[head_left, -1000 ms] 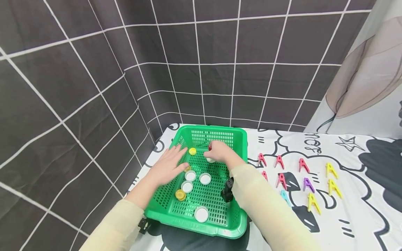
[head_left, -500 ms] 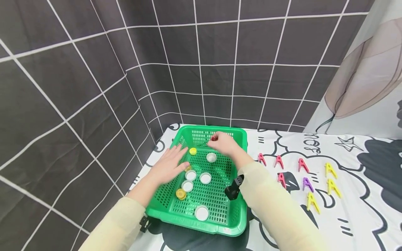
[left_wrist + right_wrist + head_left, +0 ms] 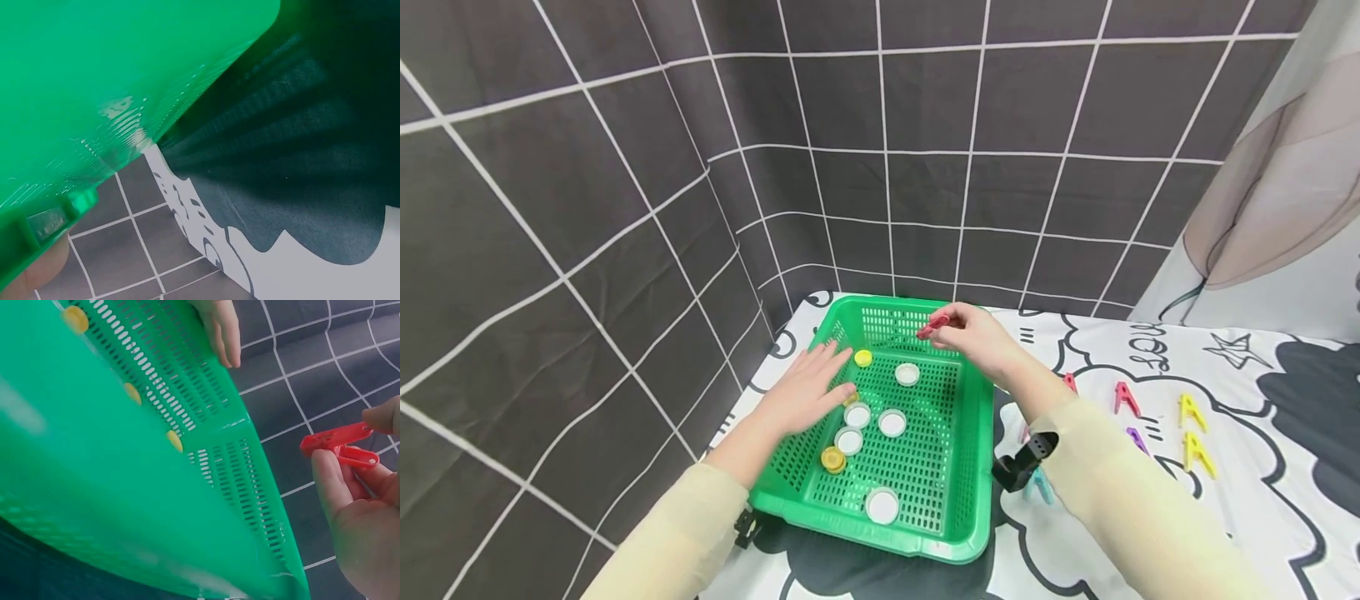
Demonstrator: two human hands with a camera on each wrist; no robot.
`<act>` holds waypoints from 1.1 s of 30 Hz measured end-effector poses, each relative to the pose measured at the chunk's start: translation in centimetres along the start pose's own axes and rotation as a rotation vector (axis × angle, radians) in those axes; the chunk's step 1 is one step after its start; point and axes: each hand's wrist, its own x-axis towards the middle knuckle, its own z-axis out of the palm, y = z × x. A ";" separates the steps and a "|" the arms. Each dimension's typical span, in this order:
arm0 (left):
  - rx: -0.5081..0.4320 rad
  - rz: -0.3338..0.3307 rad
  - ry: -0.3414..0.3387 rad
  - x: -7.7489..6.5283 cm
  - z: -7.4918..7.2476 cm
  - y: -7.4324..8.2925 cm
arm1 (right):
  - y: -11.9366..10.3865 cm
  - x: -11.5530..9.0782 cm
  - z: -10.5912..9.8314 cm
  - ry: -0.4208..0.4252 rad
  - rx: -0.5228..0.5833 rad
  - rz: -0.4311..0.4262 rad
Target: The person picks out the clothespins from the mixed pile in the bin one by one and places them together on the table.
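Thumb and fingers of my right hand (image 3: 981, 340) pinch a red clothespin (image 3: 337, 442) above the back right part of the green basket (image 3: 981, 467). In the right wrist view the clothespin lies crosswise between the fingertips, beyond the basket's rim. My left hand (image 3: 801, 393) rests along the basket's left rim, its fingers straight and spread. Inside, several white caps (image 3: 892, 423) and yellow caps (image 3: 833, 459) lie on the slotted floor. One white cap (image 3: 907, 374) sits apart towards the back, near a yellow cap (image 3: 863, 358).
Right of the basket, red (image 3: 1126, 399), yellow (image 3: 1197, 454), purple (image 3: 1137, 439) and blue clothespins (image 3: 1039, 485) lie on the patterned cloth (image 3: 1232, 400). The right sleeve (image 3: 1120, 475) covers part of them. A dark gridded curtain (image 3: 925, 192) hangs behind and at the left.
My right hand has lifted off the back white cap and moved up and right with the red clothespin, leaving that cap in plain sight. My left hand has stayed put.
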 end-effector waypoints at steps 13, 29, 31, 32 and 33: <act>-0.006 -0.014 -0.011 0.1 0.2 -0.2 | 0.3 -3.0 -0.2 -0.039 -0.014 -0.048; -0.004 -0.006 -0.007 0.0 -0.1 0.0 | 3.3 -7.5 -4.9 -0.011 0.030 -0.067; -0.007 -0.011 -0.010 0.0 -0.1 0.0 | 3.9 -8.2 -5.5 0.005 -0.006 -0.074; -0.008 -0.012 -0.011 0.0 -0.1 0.0 | 4.2 -8.5 -5.8 0.013 -0.021 -0.078; -0.009 -0.013 -0.010 0.0 -0.1 0.0 | 4.4 -8.9 -6.1 0.022 -0.034 -0.076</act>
